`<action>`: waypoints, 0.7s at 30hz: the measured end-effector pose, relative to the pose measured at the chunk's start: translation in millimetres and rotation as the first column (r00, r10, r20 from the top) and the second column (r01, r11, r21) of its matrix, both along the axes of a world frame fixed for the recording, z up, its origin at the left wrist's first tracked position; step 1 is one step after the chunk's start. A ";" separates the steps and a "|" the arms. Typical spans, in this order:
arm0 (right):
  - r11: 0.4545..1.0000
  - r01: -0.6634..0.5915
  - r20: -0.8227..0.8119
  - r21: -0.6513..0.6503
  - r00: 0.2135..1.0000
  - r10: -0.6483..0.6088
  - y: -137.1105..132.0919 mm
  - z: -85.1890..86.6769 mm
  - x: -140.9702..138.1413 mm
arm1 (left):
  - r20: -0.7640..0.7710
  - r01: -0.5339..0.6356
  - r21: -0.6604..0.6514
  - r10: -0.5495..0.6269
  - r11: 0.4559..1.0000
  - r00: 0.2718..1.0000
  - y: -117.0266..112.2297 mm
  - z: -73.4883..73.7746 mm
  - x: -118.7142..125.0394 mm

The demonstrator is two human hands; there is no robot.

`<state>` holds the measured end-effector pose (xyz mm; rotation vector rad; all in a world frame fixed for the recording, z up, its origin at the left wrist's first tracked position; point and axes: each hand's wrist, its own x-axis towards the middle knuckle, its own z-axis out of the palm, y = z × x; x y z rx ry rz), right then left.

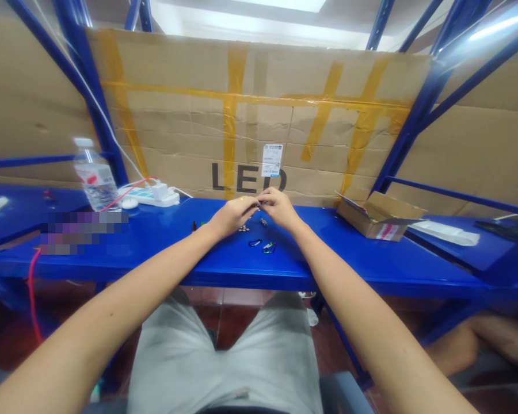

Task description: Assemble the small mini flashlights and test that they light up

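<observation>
Above the blue table, my left hand (235, 214) and my right hand (278, 206) meet at the fingertips. Both are closed in a pinch around something small and dark, too hidden by the fingers to name. Just below them on the tabletop lie several small pale pieces (244, 228) and a little cluster of metal parts (263, 222). Nearer the table's front edge rest a dark blue carabiner (254, 243) and a green and dark carabiner (269, 248). A small black item (194, 226) lies left of my left hand.
An open cardboard box (377, 215) stands at the right. A water bottle (95, 175) and a white power strip (153, 194) with cables sit at the left. Behind the blue table (259, 279) rises a taped cardboard sheet (176, 132). Another person's leg (457, 345) shows at lower right.
</observation>
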<state>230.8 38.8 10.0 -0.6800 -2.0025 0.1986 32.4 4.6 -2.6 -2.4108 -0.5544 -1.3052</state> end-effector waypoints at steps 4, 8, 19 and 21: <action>0.999 -0.023 -0.020 -0.032 1.000 0.022 -1.5 0.4 -1.0 | 0.010 0.008 0.067 -0.009 0.998 1.000 2.2 -1.3 -0.3; 0.999 -0.020 -0.046 -0.040 0.999 0.018 0.0 -0.6 -1.9 | 0.017 -0.010 0.099 0.008 0.995 1.000 1.4 -1.4 0.1; 0.979 0.079 -0.057 0.186 0.996 -0.069 -3.5 3.2 0.0 | 0.065 -0.037 0.015 0.036 0.999 0.997 -2.6 -1.2 1.9; 0.979 0.067 -0.033 0.193 0.998 -0.062 -3.7 3.3 -0.9 | 0.054 -0.038 0.009 0.037 0.999 0.998 -2.0 -1.1 1.4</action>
